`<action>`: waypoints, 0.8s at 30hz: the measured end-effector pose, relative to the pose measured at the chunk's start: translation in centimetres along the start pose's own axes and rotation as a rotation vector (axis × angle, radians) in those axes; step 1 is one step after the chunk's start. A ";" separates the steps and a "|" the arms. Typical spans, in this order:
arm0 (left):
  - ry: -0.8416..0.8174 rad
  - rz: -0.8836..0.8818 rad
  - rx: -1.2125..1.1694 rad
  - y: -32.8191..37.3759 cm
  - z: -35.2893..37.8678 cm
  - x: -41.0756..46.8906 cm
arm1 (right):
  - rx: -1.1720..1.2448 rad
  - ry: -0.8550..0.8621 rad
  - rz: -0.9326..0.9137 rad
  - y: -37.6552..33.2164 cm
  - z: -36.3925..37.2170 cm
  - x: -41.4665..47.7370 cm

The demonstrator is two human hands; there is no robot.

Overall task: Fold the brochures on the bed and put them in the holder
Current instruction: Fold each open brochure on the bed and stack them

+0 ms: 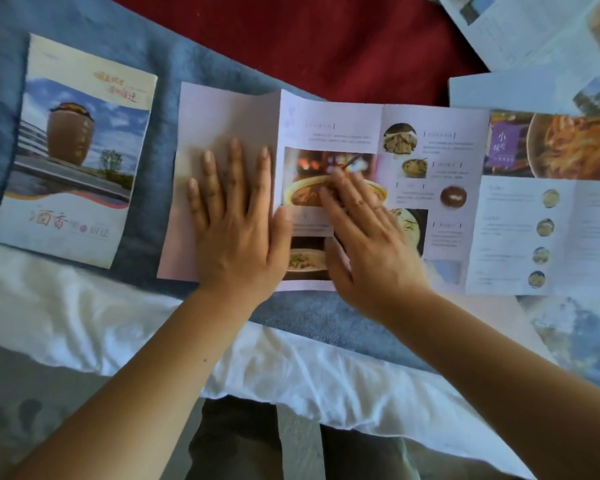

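Left hand (236,216) flat, fingers spread, pressing folded blank panel of open brochure (430,199) on blue blanket (174,60). Right hand (364,230) flat, fingers extended on food photos. Folded brochure (73,150) left; more brochures (534,32) far right.

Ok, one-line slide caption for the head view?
Both hands, left hand and right hand, press a brochure flat on the bed, one panel folded over.

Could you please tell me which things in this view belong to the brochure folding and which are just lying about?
Part of the job:
left hand and right hand, flat on the food brochure
jar-cover brochure, already folded
loose brochures, far right

Just lying about:
blue blanket
red cloth
white sheet
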State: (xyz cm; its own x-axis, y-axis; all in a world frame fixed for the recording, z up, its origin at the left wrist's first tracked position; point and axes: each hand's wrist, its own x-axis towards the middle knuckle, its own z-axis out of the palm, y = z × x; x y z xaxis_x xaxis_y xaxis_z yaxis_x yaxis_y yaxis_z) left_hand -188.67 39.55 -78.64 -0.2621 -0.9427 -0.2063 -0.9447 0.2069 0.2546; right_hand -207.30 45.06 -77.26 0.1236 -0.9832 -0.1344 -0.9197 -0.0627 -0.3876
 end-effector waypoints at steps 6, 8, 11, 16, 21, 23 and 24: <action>0.040 0.001 0.052 -0.4 0.9 0.3 | -0.256 0.046 0.277 8.9 -3.3 -1.2; 0.042 -0.002 0.049 -0.4 1.0 0.3 | -0.258 0.033 0.278 11.3 -3.4 -2.1; 0.037 -0.005 0.023 0.0 1.0 0.5 | -0.272 0.080 0.248 12.2 -2.3 -2.7; 0.023 0.034 -0.078 2.0 0.0 1.2 | -0.288 0.127 0.292 12.0 -1.5 -2.2; 0.014 0.167 -0.143 6.9 -0.9 0.8 | -0.267 0.156 0.278 12.2 -1.3 -2.4; 0.001 0.206 -0.164 9.2 -0.5 0.3 | -0.255 0.176 0.269 12.2 -1.2 -2.3; -0.008 0.218 -0.157 10.1 -0.2 0.0 | -0.251 0.178 0.269 12.2 -1.2 -2.4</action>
State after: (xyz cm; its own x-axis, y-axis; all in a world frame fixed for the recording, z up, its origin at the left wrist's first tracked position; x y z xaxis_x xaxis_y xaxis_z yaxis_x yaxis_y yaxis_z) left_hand -198.16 41.59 -75.85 -0.4585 -0.8779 -0.1381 -0.8235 0.3613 0.4373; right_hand -219.27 46.41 -80.62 -0.1804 -0.9831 -0.0320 -0.9754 0.1829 -0.1231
